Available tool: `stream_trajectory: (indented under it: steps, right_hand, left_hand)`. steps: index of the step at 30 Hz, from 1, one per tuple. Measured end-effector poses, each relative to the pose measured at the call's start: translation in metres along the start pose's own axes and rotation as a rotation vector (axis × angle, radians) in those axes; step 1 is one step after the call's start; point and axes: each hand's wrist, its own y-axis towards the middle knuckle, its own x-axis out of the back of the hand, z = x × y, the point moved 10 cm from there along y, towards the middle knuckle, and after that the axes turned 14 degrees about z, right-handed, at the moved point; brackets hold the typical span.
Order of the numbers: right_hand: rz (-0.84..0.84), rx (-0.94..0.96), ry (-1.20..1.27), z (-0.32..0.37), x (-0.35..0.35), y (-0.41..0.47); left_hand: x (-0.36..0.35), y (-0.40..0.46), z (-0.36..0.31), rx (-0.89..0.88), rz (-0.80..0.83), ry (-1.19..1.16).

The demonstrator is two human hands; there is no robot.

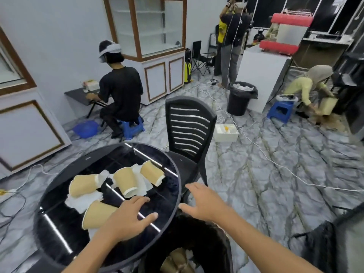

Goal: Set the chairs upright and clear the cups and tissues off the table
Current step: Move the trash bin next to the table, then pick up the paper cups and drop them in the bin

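Note:
A round black glass table [59,229] carries several tan paper cups lying on their sides, such as one cup [83,185], a second cup [125,181] and a third cup [151,173], among crumpled white tissues [82,201]. My left hand [128,219] hovers spread over the table, right beside the nearest tipped cup [98,213]. My right hand [204,203] is spread past the table's right rim, holding nothing. A black plastic chair [189,131] stands upright behind the table. A black bin [197,243] below my arms contains cups and tissue.
White cables run across the marble floor. A white box [226,132] lies behind the chair, and a black trash bin [241,98] stands further back. Several people work around the room, one seated on a blue stool [131,129]. A dark object [323,245] sits low right.

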Motion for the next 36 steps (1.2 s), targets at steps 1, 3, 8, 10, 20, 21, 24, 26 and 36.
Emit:
stream_trajectory:
  steps: [1,3,8,10,20,21,24,26,36]
  right_hand:
    - [0.004,0.017,-0.008,0.004,0.001,0.011]
    - [0.024,0.048,-0.031,0.011,0.0,0.033]
    - [0.047,0.129,-0.057,0.024,-0.004,0.08]
    - [0.033,0.157,-0.078,0.028,-0.003,0.099]
    - [0.002,0.202,-0.179,0.033,-0.014,0.198]
    - [0.0,0.202,-0.194,0.034,-0.016,0.206]
    - [0.006,0.189,-0.216,0.032,-0.025,0.228]
    - [0.023,0.183,-0.188,0.03,-0.032,0.239]
    - [0.035,0.18,-0.158,0.026,-0.058,0.257]
  left_hand:
    - [0.004,0.002,0.005,0.014,-0.013,0.001]
    - [0.009,0.003,0.012,0.055,-0.036,0.016]
    - [0.021,0.004,0.04,0.171,-0.121,0.016]
    - [0.026,-0.002,0.053,0.239,-0.181,0.004]
    - [0.018,-0.005,0.135,0.603,-0.273,-0.059]
    - [0.015,-0.003,0.141,0.62,-0.276,-0.076]
    - [0.003,0.007,0.154,0.645,-0.28,-0.118]
    - [-0.004,0.012,0.162,0.66,-0.286,-0.137]
    - [-0.015,0.023,0.159,0.605,-0.392,-0.177]
